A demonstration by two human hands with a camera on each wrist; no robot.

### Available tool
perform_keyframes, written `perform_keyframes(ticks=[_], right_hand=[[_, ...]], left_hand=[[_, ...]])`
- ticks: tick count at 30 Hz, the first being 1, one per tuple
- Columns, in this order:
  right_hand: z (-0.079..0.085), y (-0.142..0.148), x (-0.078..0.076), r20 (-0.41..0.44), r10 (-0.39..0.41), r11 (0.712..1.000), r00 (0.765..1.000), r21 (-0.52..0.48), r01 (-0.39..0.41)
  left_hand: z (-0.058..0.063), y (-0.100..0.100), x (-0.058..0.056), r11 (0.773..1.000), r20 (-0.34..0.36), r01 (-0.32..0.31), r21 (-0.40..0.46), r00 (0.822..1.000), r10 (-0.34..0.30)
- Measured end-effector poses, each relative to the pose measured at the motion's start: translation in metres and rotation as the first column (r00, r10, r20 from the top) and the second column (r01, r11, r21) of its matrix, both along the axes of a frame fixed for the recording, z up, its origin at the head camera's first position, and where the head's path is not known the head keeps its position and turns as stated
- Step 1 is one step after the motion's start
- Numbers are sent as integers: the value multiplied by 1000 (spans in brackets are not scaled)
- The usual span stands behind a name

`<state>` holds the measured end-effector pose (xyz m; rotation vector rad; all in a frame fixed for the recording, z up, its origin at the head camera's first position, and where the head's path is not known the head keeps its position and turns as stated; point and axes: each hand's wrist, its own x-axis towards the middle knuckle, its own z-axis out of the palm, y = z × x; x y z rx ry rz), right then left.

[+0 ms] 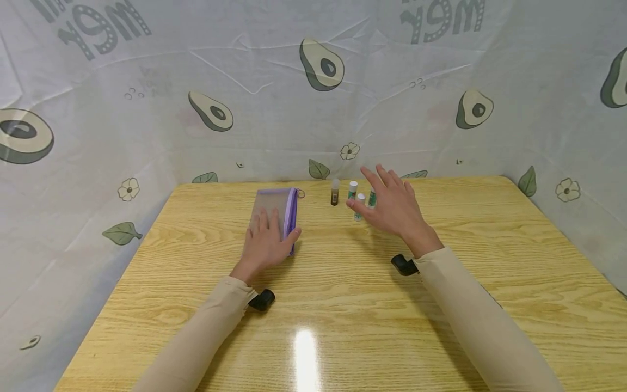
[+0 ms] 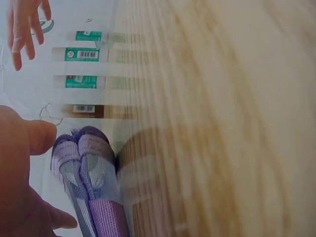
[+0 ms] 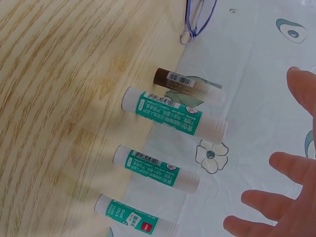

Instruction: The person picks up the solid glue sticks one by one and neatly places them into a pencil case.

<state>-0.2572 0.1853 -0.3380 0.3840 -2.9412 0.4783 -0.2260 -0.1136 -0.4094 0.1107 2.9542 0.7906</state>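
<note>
A mesh pouch [image 1: 271, 199] with a purple zipper edge lies on the left of the table. My left hand [image 1: 266, 246] is over it, fingers spread and the thumb near the zipper side; whether the palm presses down is hidden. In the left wrist view the pouch's purple zipped edge [image 2: 94, 153] is close by. To its right stand a brown glue stick [image 1: 334, 196] with a clear cap and three green-and-white glue sticks [image 3: 160, 111]. My right hand [image 1: 395, 209] hovers by the green ones with spread fingers, holding nothing and partly covering one in the head view.
The wooden table [image 1: 343, 305] reaches back to a pale curtain [image 1: 274, 125] printed with avocados, which also hangs at both sides. A small ring [image 1: 301, 194] hangs from the pouch's zipper. Black wrist cameras [image 1: 404, 265] sit by both sleeves.
</note>
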Motion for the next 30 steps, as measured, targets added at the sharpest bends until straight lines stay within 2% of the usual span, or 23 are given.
perform_keyframes(ticks=[7, 22, 27, 30], right_hand=[[0, -2, 0, 0, -4, 1000, 1000, 1, 4], [1, -3, 0, 7, -2, 1000, 1000, 20, 2], [0, -4, -1, 11, -1, 1000, 1000, 20, 1], [-1, -4, -1, 12, 3, 1000, 1000, 20, -3]], left_hand=[[3, 2, 2, 1000, 18, 23, 6, 1000, -23], [5, -2, -4, 993, 57, 14, 118, 998, -21], [3, -6, -7, 983, 53, -1, 184, 999, -9], [2, -10, -7, 970, 21, -9, 243, 1000, 4]])
